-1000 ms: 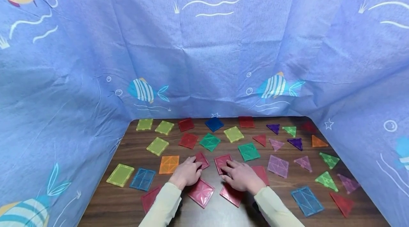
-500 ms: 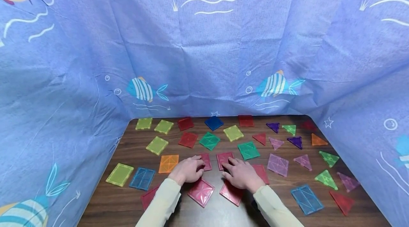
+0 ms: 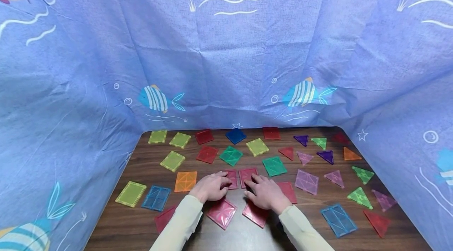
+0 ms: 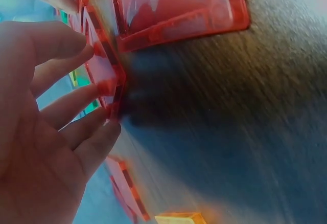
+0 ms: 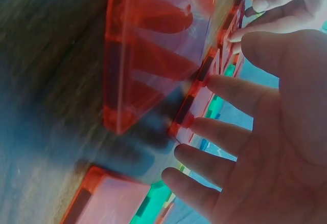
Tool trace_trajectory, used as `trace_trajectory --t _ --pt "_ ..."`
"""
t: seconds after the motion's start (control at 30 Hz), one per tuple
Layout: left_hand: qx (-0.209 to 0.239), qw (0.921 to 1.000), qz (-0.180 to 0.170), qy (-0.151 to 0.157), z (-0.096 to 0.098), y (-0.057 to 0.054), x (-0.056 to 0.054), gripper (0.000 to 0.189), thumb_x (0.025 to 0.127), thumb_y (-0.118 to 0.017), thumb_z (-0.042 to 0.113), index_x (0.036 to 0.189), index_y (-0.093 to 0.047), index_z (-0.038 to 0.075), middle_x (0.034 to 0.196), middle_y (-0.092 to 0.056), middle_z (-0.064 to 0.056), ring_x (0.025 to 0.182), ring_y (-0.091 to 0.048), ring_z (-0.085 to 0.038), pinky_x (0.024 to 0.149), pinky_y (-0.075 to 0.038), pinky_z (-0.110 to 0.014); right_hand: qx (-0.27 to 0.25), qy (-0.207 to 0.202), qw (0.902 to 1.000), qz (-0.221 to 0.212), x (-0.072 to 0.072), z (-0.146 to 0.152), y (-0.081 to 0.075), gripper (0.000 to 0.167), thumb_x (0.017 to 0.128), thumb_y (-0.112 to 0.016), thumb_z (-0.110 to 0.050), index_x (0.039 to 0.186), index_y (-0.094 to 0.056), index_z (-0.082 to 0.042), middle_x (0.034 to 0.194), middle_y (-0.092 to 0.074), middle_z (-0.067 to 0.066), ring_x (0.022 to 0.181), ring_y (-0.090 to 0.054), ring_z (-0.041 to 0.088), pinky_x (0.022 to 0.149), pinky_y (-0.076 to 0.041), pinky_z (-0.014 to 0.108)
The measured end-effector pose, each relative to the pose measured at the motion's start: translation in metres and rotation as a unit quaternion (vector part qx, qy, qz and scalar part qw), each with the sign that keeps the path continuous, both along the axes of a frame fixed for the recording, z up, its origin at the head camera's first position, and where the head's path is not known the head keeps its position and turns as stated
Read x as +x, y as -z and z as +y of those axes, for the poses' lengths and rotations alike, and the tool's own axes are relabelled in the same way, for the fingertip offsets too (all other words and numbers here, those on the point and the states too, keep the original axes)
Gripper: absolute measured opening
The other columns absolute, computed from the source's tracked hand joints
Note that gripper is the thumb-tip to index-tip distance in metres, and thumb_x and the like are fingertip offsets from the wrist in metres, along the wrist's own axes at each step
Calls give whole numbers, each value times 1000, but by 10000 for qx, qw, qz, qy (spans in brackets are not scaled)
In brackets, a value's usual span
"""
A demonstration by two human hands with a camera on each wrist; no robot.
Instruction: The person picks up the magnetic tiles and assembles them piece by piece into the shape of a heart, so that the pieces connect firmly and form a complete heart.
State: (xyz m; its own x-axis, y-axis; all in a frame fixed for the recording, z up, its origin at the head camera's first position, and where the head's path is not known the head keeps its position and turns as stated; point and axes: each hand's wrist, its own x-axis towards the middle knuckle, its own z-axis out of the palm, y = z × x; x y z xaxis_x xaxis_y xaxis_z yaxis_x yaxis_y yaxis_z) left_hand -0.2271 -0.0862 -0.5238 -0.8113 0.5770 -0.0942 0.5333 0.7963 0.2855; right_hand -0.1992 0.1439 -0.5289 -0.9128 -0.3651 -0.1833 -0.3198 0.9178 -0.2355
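In the head view, two pinkish-red square magnetic tiles lie flat near the middle of the table, side by side with a narrow gap. On the left tile (image 3: 231, 178) rest the fingertips of my left hand (image 3: 211, 187). My right hand (image 3: 265, 193) touches the right tile (image 3: 247, 175) with its fingers extended. Both wrist views show the fingers loosely spread, fingertips at the tile edges; neither palm holds anything. Closer to me lie two more pinkish-red squares, one tile (image 3: 222, 214) by the left wrist and another tile (image 3: 255, 215) partly under the right hand.
Farther back are green squares (image 3: 231, 155), yellow squares (image 3: 257, 147) and a blue square (image 3: 236, 136). An orange square (image 3: 185, 181) sits left of the hands. Several triangles (image 3: 360, 197) spread over the right side. A patterned blue cloth (image 3: 226, 66) hangs behind the table.
The left tile has slid right under the left hand and turned straighter. The right tile has also turned straighter and shifted slightly away from me. The gap between them has narrowed.
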Motion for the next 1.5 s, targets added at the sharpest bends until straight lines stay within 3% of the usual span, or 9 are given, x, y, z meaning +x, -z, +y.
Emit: trace_trajectory --t 0.33,0.53,0.7,1.0,1.3,1.5 --pt "-20 10000 58 35 2 2 -4 33 95 -62 23 126 -72 17 147 -57 -9 139 -52 -29 111 -45 -43 59 -11 10000 6 1 -7 -2 54 99 -57 -50 143 -59 -19 152 -49 17 138 -47 42 110 -40 61" --pt "-235 9993 259 -99 2 2 3 35 94 -64 25 128 -70 17 147 -58 -9 138 -52 -31 108 -48 -45 53 -58 10000 -7 1 -8 -3 55 99 -57 -51 143 -58 -18 152 -49 17 138 -47 42 110 -40 61" --pt "-383 9977 523 -219 4 -3 21 36 94 -66 27 127 -70 14 140 -62 -12 132 -57 -30 104 -51 -44 60 -53 9999 83 1 -7 -2 55 99 -57 -52 143 -58 -19 152 -49 16 138 -47 42 110 -39 61" --pt "-476 9912 1231 58 -4 -13 73 20 90 -69 29 105 -74 16 107 -68 -4 97 -67 -23 83 -55 -42 -14 -43 9999 159 4 -6 2 57 98 -58 -53 144 -57 -19 154 -47 15 141 -44 41 111 -37 62" --pt "-432 9923 1112 323 -5 -4 105 24 93 -68 35 112 -70 21 107 -63 -1 103 -64 -20 90 -53 -39 -150 -176 9995 200 4 -7 0 55 98 -60 -49 142 -59 -16 152 -49 16 139 -45 41 112 -37 62" --pt "-611 9926 1043 111 2 1 109 34 95 -65 37 126 -67 24 124 -62 -5 114 -60 -23 95 -51 -43 -55 -171 9998 125 4 -5 2 54 99 -59 -50 142 -59 -17 152 -49 16 139 -46 40 111 -38 61"
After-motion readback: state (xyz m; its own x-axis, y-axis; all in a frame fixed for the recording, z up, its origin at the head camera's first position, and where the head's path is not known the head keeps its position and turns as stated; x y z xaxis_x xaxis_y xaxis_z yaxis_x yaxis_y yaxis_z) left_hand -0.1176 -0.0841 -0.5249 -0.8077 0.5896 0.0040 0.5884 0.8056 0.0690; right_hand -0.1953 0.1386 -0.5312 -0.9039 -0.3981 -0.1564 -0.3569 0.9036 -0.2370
